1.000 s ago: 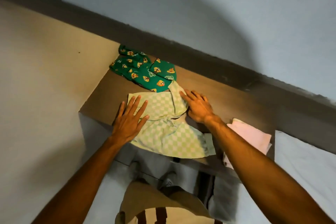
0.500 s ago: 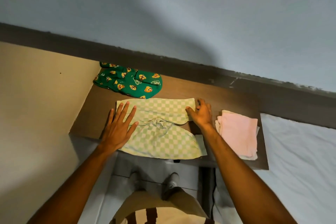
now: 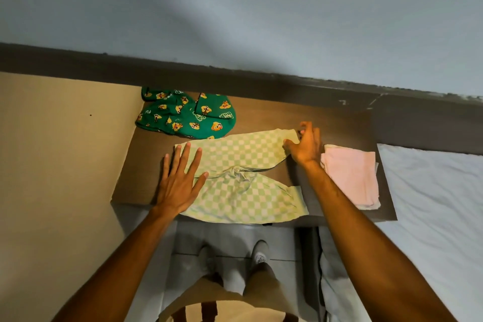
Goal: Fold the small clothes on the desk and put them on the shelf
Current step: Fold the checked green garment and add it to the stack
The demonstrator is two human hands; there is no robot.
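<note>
Small green-and-white checked trousers (image 3: 243, 178) lie spread on the brown desk (image 3: 326, 123), both legs pointing right. My left hand (image 3: 180, 178) presses flat on their waist end, fingers apart. My right hand (image 3: 304, 145) pinches the cuff of the far leg at its right end. A crumpled dark green garment with cartoon prints (image 3: 187, 115) sits at the desk's back left. A folded pink cloth (image 3: 352, 175) lies at the right end of the desk.
A beige wall (image 3: 57, 165) borders the desk on the left and a grey wall (image 3: 235, 8) rises behind it. A white bed sheet (image 3: 433, 204) lies to the right. My feet (image 3: 258, 256) stand on the tiled floor below the desk's front edge.
My right hand has drawn the far trouser leg out to the right and straightened it. My left hand has stayed flat on the waist. The view has tilted up a little.
</note>
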